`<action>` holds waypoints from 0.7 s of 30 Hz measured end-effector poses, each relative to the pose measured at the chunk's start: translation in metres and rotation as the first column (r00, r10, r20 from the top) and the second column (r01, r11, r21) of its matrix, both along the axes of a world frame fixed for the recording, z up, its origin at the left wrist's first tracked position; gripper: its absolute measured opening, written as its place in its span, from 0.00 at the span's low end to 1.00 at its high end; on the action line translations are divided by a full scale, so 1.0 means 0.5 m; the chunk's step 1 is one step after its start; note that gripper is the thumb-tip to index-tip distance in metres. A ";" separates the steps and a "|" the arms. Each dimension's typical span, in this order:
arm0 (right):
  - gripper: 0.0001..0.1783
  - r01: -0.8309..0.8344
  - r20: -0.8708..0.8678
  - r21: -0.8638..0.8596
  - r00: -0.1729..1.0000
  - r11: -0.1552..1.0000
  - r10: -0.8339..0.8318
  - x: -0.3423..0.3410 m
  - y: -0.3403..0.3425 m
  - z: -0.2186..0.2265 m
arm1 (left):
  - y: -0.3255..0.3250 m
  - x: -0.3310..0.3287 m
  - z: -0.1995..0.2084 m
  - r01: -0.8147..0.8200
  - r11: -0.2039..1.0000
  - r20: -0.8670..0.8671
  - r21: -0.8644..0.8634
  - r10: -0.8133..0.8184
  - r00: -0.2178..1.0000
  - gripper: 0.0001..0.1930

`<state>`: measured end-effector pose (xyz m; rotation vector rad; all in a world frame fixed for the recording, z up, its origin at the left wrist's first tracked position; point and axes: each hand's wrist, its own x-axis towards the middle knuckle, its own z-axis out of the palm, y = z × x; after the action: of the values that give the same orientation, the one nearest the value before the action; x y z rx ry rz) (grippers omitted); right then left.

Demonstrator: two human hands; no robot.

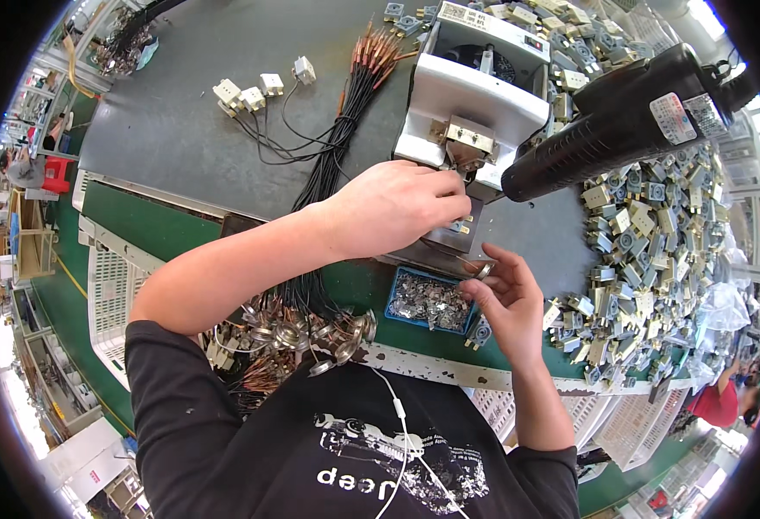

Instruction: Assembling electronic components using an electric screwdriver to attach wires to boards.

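Fingers of the left hand [393, 208] were curled together near the centre of the frame, pinched on a small part at the front of the white press machine [475, 86], right below its brass-coloured fixture [459, 143]; the part itself was too small and too hidden to make out. The forearm crossed the frame from the lower left up to that spot.

The right hand [505, 298] sat lower and to the right of centre, its fingers bent loosely, thumb and forefinger closed on a small shiny metal piece [482, 270] at the fingertips. Just left of that hand lay a blue tray [397, 294] filled with small metal pieces, resting on the green tabletop [155, 225].

A black heat gun [613, 121] lay across the upper right, its nozzle pointing toward the machine. A big heap of grey and beige connector housings [648, 251] covered the right side. A bundle of black wires [337, 147] with copper ends ran from the top centre down under the left forearm, and a few white plugs [250, 91] on wires lay at the upper left on the grey mat [190, 130].
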<state>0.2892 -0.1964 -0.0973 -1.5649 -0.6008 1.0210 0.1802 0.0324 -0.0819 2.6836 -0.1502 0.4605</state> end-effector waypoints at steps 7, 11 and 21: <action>0.23 0.010 0.087 -0.031 0.996 0.999 -0.008 0.008 0.014 0.024 | -0.009 -0.053 0.021 0.082 0.993 -0.051 -0.087 -0.087 0.995 0.09; 0.20 -0.119 0.323 -0.049 0.938 0.992 0.128 0.024 0.025 0.030 | 0.006 -0.055 0.034 0.126 0.987 -0.135 -0.099 -0.139 0.981 0.08; 0.28 -0.193 -0.226 0.122 0.950 0.974 0.216 0.030 0.065 0.027 | 0.027 -0.067 0.081 0.099 0.980 -0.234 -0.173 -0.138 0.962 0.09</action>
<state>0.3044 -0.1639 -0.0837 -1.2881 -0.6447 1.2955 0.1467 0.0461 -0.0413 2.5292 -0.1921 0.0967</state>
